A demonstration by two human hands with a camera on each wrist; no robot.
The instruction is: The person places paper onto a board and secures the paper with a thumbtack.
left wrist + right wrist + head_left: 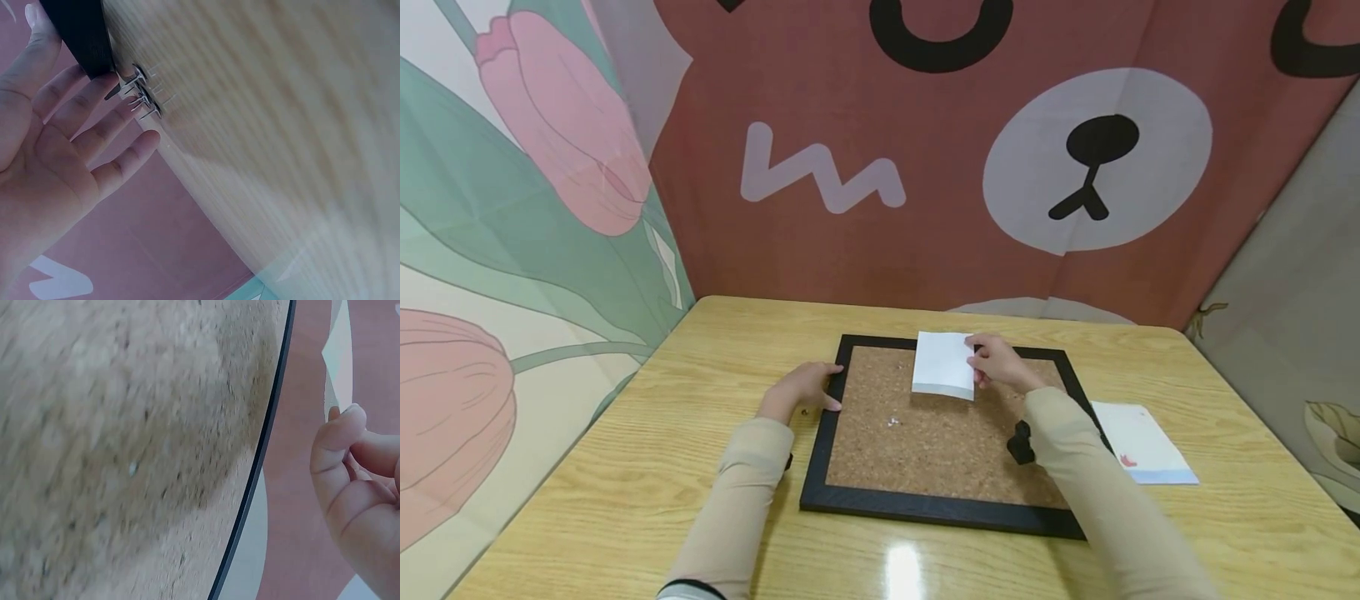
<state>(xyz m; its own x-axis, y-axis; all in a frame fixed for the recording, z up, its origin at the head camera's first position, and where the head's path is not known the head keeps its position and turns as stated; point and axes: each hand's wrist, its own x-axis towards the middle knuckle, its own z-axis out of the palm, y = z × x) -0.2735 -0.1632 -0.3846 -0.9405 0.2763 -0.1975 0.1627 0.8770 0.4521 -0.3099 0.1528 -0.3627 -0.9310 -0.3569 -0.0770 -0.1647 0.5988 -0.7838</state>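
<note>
A white sheet of paper [943, 367] with a grey-blue strip along its lower edge hangs over the upper part of a black-framed corkboard [940, 454]. My right hand [997, 363] pinches the sheet at its right edge; in the right wrist view, thumb and forefinger meet on the paper [339, 356]. At the board's left side, my left hand [799, 388] touches the black frame [81, 37] with fingers fairly straight. Several metal pins [144, 90] lie on the table close to those fingertips. Small whitish bits [892, 422] sit on the cork, too small to identify.
Another white sheet [1142, 442] with a red mark and bluish lower band lies right of the board, partly behind the right forearm. The wooden table [625, 483] ends at a patterned cloth backdrop [880, 250]. A black object [1021, 443] shows by the right sleeve.
</note>
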